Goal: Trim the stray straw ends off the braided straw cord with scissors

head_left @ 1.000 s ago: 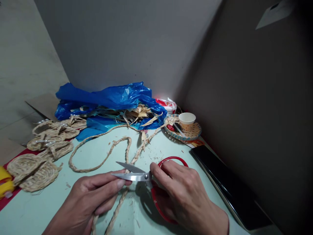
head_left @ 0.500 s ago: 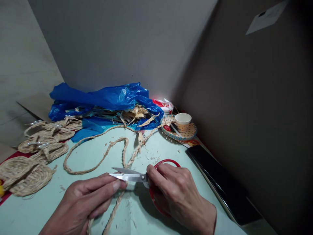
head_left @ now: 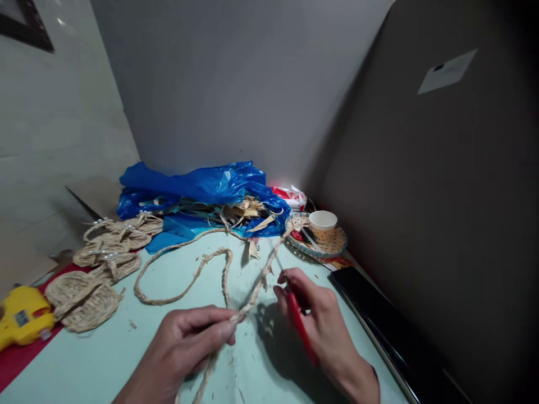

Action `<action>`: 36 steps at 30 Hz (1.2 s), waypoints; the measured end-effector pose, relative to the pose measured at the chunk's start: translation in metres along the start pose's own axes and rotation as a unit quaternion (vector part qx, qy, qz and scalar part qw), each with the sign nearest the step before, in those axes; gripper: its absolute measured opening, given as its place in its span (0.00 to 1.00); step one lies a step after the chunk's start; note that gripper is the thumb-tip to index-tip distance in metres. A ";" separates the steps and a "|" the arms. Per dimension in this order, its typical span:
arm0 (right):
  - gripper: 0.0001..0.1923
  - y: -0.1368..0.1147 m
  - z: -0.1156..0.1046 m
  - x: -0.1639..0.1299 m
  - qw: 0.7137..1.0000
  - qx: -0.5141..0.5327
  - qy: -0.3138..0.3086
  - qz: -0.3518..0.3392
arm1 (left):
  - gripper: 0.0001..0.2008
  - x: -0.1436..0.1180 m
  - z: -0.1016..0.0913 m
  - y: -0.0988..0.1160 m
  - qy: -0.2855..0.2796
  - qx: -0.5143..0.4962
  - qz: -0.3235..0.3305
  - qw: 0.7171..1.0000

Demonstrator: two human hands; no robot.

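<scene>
Pinched between thumb and fingers, the left hand's (head_left: 189, 342) grip is closed on the pale braided straw cord (head_left: 185, 268), at the spot where the braid doubles back near the front of the pale green desk (head_left: 105, 359). Holding it there seems to keep the plait taut and lifted just off the surface. The right hand (head_left: 324, 331) is wrapped around the red-handled scissors (head_left: 300, 322), its grip closed on the handles, with the tool tipped away so only the red loop shows edge-on; I cannot tell how the blades stand.

Behind them, a crumpled blue plastic bag (head_left: 202, 188) lies against the wall, spilling loose dried straw strips (head_left: 244, 209), likely the stock for the braiding. The cord runs out from that heap in a wide loop across the desk. At the left edge sit woven straw sandals (head_left: 84, 294), stacked out of the way, with a yellow glue gun (head_left: 23, 314) just beside them on a red mat. Along the right lies a flat black slab (head_left: 379, 314), perhaps a phone or tablet. At the back right, a small paper cup (head_left: 323, 221) rests on a round woven tray (head_left: 334, 246).
</scene>
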State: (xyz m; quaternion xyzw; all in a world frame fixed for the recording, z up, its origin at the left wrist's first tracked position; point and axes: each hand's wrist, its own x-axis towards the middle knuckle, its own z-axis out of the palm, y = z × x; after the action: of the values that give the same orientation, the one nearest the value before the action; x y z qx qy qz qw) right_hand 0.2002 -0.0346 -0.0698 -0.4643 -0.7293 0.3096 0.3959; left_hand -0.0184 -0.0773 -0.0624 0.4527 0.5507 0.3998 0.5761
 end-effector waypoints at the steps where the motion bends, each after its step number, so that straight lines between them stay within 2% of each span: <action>1: 0.11 -0.001 0.002 0.003 0.994 0.089 0.000 0.062 | 0.16 0.000 0.001 0.000 -0.020 0.031 0.014 0.999; 2: 0.13 -0.003 0.005 0.005 0.977 0.181 -0.009 0.114 | 0.15 0.000 0.002 0.000 -0.040 0.068 0.031 0.996; 4: 0.18 -0.005 0.011 0.008 0.921 0.344 -0.030 0.178 | 0.14 0.001 0.005 -0.001 -0.074 0.140 0.068 0.985; 6: 0.23 -0.008 0.014 0.010 0.878 0.436 -0.021 0.197 | 0.14 0.001 0.010 -0.003 -0.093 0.187 0.095 0.973; 7: 0.25 -0.009 0.012 0.011 0.869 0.454 -0.004 0.196 | 0.13 0.000 0.013 -0.004 -0.096 0.203 0.105 0.969; 9: 0.27 -0.010 0.003 0.014 0.869 0.458 0.054 0.179 | 0.12 -0.002 0.015 -0.007 -0.092 0.243 0.126 0.957; 11: 0.28 -0.010 -0.013 0.018 0.880 0.428 0.137 0.152 | 0.13 -0.005 0.012 -0.010 -0.069 0.290 0.147 0.943; 14: 0.28 -0.009 -0.035 0.024 0.887 0.382 0.236 0.108 | 0.15 -0.004 -0.008 -0.010 -0.009 0.370 0.186 0.910; 18: 0.27 -0.003 -0.039 0.028 0.888 0.383 0.242 0.082 | 0.17 0.023 -0.054 0.006 0.089 0.474 0.215 0.849; 20: 0.27 0.000 -0.034 0.028 0.888 0.386 0.234 0.085 | 0.13 0.047 -0.074 0.022 0.129 0.514 0.197 0.825; 22: 0.28 0.001 -0.028 0.028 0.889 0.385 0.232 0.091 | 0.15 0.072 -0.087 0.040 0.147 0.540 0.169 0.811; 26: 0.28 0.004 -0.022 0.029 0.891 0.379 0.231 0.092 | 0.18 0.111 -0.088 0.074 0.133 0.567 0.127 0.803; 29: 0.28 0.007 -0.020 0.029 0.895 0.373 0.227 0.092 | 0.18 0.123 -0.078 0.087 0.098 0.599 0.112 0.787; 32: 0.28 0.008 -0.020 0.030 0.898 0.367 0.223 0.093 | 0.18 0.120 -0.074 0.083 0.032 0.635 0.085 0.767; 36: 0.27 0.005 -0.022 0.029 0.901 0.364 0.215 0.093 | 0.17 0.096 -0.077 0.060 -0.026 0.682 0.052 0.729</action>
State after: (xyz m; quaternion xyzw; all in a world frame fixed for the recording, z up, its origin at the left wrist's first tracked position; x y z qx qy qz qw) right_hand 0.2141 -0.0043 -0.0549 -0.4088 -0.4165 0.4815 0.6539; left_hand -0.0859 0.0372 -0.0294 0.7619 0.6357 -0.0657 0.1048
